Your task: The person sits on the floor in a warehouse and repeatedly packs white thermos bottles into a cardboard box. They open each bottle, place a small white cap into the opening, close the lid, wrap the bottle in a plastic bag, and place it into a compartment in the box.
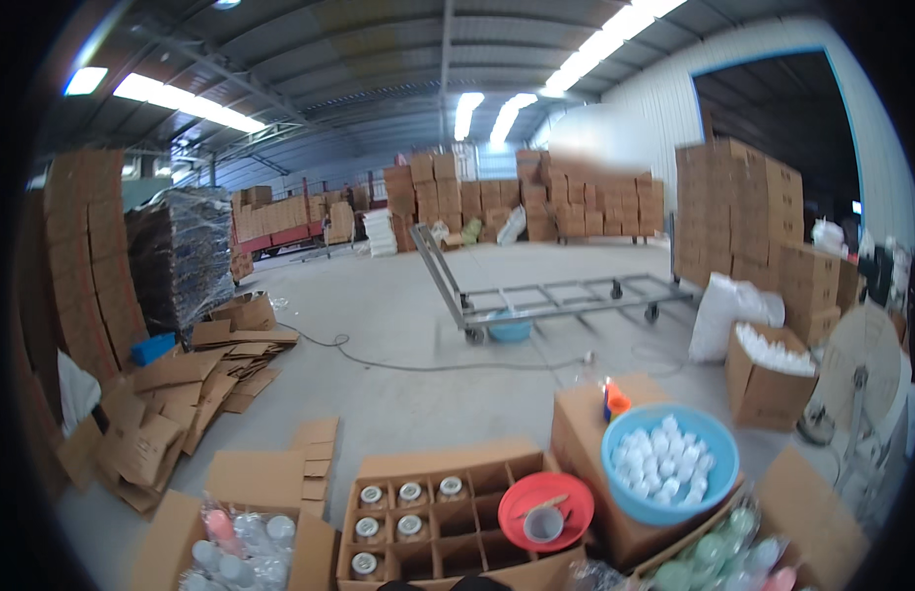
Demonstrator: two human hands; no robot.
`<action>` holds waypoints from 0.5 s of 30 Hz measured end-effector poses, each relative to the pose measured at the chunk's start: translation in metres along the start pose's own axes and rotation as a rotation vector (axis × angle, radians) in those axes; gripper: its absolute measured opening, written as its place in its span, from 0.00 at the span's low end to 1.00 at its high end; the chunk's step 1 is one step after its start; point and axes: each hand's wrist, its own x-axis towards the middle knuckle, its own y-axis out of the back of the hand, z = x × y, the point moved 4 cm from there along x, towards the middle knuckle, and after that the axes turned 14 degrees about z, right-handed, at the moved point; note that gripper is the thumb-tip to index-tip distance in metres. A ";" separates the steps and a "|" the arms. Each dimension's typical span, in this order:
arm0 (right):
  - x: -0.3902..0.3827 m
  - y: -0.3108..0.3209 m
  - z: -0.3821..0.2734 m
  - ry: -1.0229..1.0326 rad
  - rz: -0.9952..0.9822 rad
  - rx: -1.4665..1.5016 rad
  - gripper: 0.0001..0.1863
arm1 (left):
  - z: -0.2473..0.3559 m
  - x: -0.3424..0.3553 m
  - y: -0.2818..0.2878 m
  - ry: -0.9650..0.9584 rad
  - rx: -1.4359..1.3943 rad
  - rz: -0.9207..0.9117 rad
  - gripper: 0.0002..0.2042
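Neither of my hands shows; dark rounded shapes at the bottom edge are too cut off to make out. In front of me a divided cardboard box (433, 571) holds several jars with silver lids (410, 491) and a red dish (546, 492) with a translucent cup (542, 525). To its right, a blue basin (615, 443) full of small white pieces (664, 455) stands on a carton (576, 443) beside orange-and-blue objects (615, 402). A left box (320, 552) holds bagged clear and pink containers (236, 566); a right box (792, 473) holds green ones (709, 552).
A metal platform cart (566, 305) stands mid-floor over another basin (509, 328), with a cable (408, 366) nearby. Flattened cardboard (182, 409) lies left below stacked cartons (93, 256). Right are a white sack (718, 320), a box (763, 384), a standing fan (851, 364) and carton stacks (733, 207).
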 end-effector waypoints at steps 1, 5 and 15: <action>-0.015 0.003 0.019 -0.092 0.102 0.018 0.45 | -0.001 0.000 0.002 0.008 0.004 0.018 0.11; -0.090 -0.020 0.123 -0.655 0.656 0.127 0.30 | 0.007 -0.007 0.007 -0.091 0.080 0.088 0.11; -0.063 -0.009 0.128 -0.554 1.061 0.525 0.30 | 0.030 0.040 0.008 -0.362 0.094 -0.048 0.11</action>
